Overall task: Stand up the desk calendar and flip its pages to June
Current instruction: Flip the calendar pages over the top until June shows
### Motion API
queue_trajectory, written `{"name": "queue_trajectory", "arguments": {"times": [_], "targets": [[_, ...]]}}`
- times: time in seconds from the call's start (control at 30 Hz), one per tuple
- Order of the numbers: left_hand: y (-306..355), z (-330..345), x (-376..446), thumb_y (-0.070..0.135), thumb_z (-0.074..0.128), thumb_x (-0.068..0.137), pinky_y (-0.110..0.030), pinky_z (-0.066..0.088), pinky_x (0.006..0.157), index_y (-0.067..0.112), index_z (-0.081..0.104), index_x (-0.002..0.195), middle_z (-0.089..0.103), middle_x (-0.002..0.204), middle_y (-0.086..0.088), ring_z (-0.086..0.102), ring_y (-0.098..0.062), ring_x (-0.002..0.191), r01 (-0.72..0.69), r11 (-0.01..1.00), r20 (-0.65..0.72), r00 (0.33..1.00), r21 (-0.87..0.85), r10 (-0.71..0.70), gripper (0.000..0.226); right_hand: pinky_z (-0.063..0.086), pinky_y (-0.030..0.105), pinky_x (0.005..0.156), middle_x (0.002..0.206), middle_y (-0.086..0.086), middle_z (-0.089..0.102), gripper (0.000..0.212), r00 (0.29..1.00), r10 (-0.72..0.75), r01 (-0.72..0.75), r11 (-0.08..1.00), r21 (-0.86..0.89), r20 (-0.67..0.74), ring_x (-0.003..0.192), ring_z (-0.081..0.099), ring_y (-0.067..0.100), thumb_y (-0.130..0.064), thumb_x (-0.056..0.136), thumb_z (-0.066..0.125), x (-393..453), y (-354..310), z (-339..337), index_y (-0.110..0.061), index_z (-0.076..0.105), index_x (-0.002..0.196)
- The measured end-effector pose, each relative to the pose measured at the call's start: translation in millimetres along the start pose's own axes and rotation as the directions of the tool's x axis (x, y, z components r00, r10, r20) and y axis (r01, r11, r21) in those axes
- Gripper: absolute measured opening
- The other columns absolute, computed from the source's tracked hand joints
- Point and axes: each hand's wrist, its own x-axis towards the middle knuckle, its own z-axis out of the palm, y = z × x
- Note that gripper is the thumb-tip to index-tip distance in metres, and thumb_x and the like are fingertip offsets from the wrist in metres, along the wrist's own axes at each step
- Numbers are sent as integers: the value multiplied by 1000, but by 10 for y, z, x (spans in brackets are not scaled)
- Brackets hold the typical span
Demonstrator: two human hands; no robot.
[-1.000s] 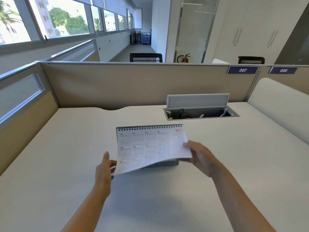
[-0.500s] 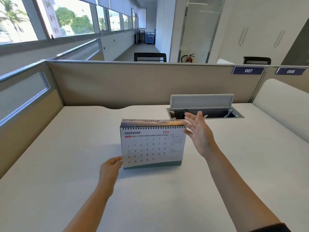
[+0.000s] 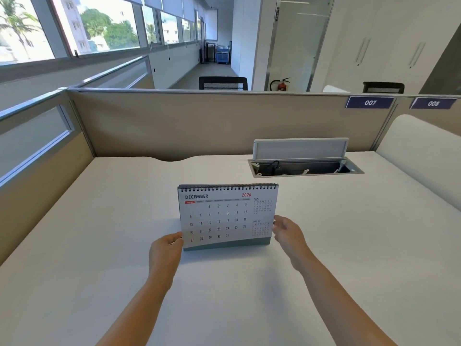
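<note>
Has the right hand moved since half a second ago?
Yes. The right hand came down from the calendar's top corner, near the cable box, to its lower right edge.

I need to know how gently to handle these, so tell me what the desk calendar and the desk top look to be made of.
Desk calendar: printed paper pages with a matte look, bound along the top by dark wire coils, on a stiffer grey-green base, probably card, that shows as a band at the bottom. Desk top: a smooth, pale cream surface with a soft sheen, likely laminate over board; its core cannot be seen.
</note>
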Motion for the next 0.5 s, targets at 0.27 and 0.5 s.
{"name": "queue_trajectory", "arguments": {"times": [0.27,0.5], "targets": [[-42,40,-17,6,45,87,-34,47,84,12,59,117,64,116,-12,54,-25,97,-22,999,32,999,36,21,34,43,22,65,98,-6,58,24,999,-14,13,1000,-21,-50,84,54,10,-6,87,48,-9,44,-29,-20,57,104],[-48,28,-14,4,45,85,-31,41,73,14,53,122,63,100,-5,55,-23,94,-55,998,62,997,31,53,38,40,19,59,81,-3,56,12,983,-98,85,993,-86,-155,79,53,17,-10,82,62,-25,89,-70,-13,55,91]]}}
